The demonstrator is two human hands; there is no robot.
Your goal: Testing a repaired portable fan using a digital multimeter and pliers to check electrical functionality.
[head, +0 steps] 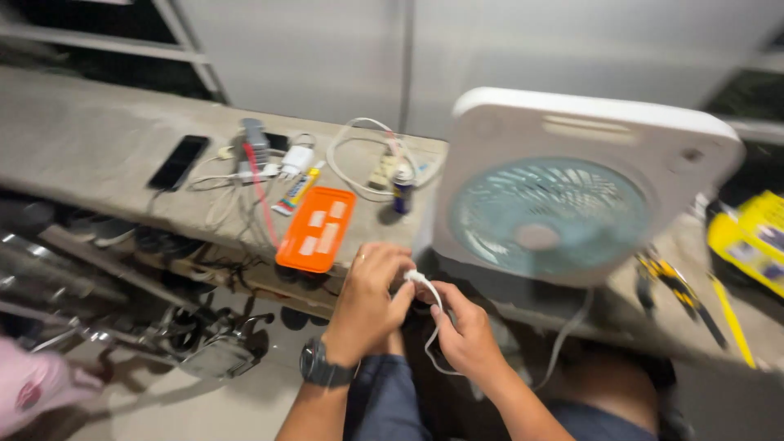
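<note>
Pinching a thin white cable (pixel 433 327) between them, both hands are working low in the view, at about six o'clock from the white box fan (pixel 572 184) that is leaning on the table (pixel 90 139). The left hand (pixel 371 298), with a dark watch (pixel 325 366) on its wrist, is closing its grip on the cable's small white end piece, thumb and fingertips pressed together around it. The right hand (pixel 465 331) is curling its grip tight around the cable just beside that end, and the cable is looping down beneath the hands. An orange case (pixel 317 229) is lying on the table at about eleven o'clock from the hands, near them. Farther off at ten o'clock, a black phone (pixel 178 162), a white charger (pixel 296 159) and a small tube (pixel 296 193) are lying among loose cords. A coiled white cord (pixel 359 163) is sitting at twelve o'clock, with a small spray can (pixel 402 188) standing beside it. At three o'clock from the fan, yellow-handled pliers (pixel 674 282) are resting near a yellow box (pixel 755 237).
</note>
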